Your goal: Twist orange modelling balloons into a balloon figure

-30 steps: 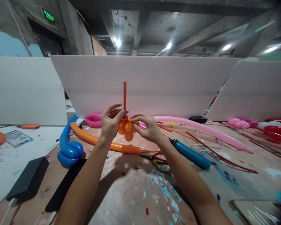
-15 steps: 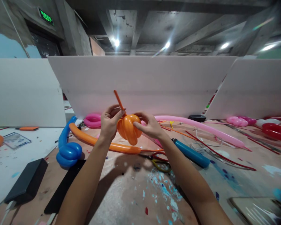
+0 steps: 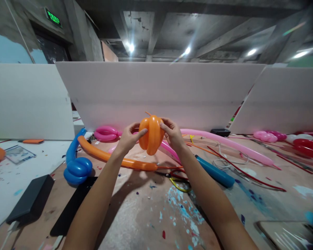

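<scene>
Between my two hands, raised over the table, is a round orange balloon bundle (image 3: 151, 135) made of several bulging segments. A thin uninflated orange tail pokes up behind its top. My left hand (image 3: 131, 137) grips its left side, thumb on the front. From the right, my right hand (image 3: 172, 133) holds it with the thumb near the upper front edge and the fingers behind, partly hidden. Below lie a long orange balloon (image 3: 125, 163) and scissors (image 3: 178, 184) with red and yellow handles.
At left are a twisted blue balloon (image 3: 78, 170), a black power bank (image 3: 30, 199) and a dark phone (image 3: 70, 208). A magenta balloon (image 3: 106, 133), a long pink balloon (image 3: 229, 141) and a teal balloon pump (image 3: 215, 172) lie farther back. White panels (image 3: 159, 93) stand behind.
The orange bundle has turned, so its tail now points away behind it. My left hand has left the tail and moved to the bundle's side. Both hands have shifted slightly right.
</scene>
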Tool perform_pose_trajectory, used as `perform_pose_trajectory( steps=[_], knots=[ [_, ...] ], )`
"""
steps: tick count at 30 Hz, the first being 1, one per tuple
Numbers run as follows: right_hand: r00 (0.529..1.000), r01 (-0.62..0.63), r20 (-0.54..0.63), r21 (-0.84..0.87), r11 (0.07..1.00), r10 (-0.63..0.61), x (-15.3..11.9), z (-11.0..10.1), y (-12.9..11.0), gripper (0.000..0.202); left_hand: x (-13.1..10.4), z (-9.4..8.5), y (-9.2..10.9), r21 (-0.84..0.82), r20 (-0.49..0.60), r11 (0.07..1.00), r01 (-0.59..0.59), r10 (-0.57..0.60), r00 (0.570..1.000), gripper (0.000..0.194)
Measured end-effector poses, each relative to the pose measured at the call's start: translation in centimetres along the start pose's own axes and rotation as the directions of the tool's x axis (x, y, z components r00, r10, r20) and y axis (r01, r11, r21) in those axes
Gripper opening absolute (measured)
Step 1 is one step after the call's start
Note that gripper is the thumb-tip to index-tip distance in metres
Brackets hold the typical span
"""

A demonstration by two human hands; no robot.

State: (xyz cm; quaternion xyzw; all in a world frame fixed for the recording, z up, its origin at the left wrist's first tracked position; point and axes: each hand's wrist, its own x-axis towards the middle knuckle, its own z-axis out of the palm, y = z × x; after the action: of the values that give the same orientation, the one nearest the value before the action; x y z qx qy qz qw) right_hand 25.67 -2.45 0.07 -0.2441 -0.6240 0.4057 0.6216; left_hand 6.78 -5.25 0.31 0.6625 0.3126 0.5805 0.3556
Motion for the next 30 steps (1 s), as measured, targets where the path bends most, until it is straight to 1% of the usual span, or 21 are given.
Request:
perform_pose_trajectory(
  steps=[2,4,5,6,9,10,14,16,20,25,27,30],
  knots=[
    [1.0,-0.02,0.018,0.02,1.0,0.019,0.2,-0.3,0.2,0.041,0.0,-0.1,0.0,0.04,0.017,0.999,0.009,-0.01,1.0,0.04],
    [0.997,-0.025,0.077,0.006,1.0,0.025,0.3,-0.6,0.3,0.043,0.1,-0.2,-0.1,0.075,0.016,0.997,-0.007,0.006,1.0,0.038],
    [0.996,-0.023,0.091,-0.012,1.0,0.024,0.3,-0.7,0.3,0.044,0.2,-0.2,-0.1,0.096,-0.01,0.995,-0.026,0.028,1.0,0.037],
    [0.997,-0.013,0.076,-0.037,0.999,0.016,0.3,-0.8,0.3,0.045,0.2,-0.3,-0.1,0.123,-0.054,0.991,-0.045,0.052,0.997,0.036],
    [0.996,0.059,-0.063,-0.156,0.986,-0.07,0.2,-0.8,0.1,0.047,0.2,-0.3,-0.3,0.188,-0.174,0.98,-0.061,0.095,0.98,0.038],
    [0.992,0.087,-0.07,-0.201,0.976,-0.103,0.2,-0.7,0.0,0.047,0.2,-0.3,-0.3,0.198,-0.193,0.978,-0.06,0.099,0.976,0.039],
    [0.981,0.188,0.03,-0.351,0.917,-0.19,-0.5,0.2,-0.3,0.042,0.0,0.2,-0.2,0.206,-0.184,0.975,-0.083,0.122,0.975,0.038],
    [0.973,0.219,0.024,-0.405,0.888,-0.229,-0.8,0.7,-0.5,0.037,-0.1,0.5,0.0,0.21,-0.189,0.973,-0.09,0.131,0.973,0.036],
    [0.966,0.25,0.048,-0.423,0.871,-0.254,-1.4,1.2,-1.0,0.029,-0.1,0.4,0.1,0.18,-0.23,0.98,-0.089,0.13,0.964,0.033],
    [0.96,0.276,0.091,-0.449,0.85,-0.264,-2.0,1.8,-1.4,0.023,0.2,-0.6,-0.2,0.073,-0.308,0.994,-0.084,0.102,0.946,0.028],
    [0.96,0.279,0.102,-0.466,0.84,-0.262,-2.1,2.0,-1.3,0.021,0.2,-0.8,-0.1,0.09,-0.313,0.992,-0.09,0.114,0.943,0.028],
    [0.961,0.276,0.111,-0.466,0.841,-0.254,-2.0,2.0,-1.2,0.02,0.0,-0.7,0.3,0.176,-0.296,0.979,-0.102,0.152,0.943,0.029]
  ],
)
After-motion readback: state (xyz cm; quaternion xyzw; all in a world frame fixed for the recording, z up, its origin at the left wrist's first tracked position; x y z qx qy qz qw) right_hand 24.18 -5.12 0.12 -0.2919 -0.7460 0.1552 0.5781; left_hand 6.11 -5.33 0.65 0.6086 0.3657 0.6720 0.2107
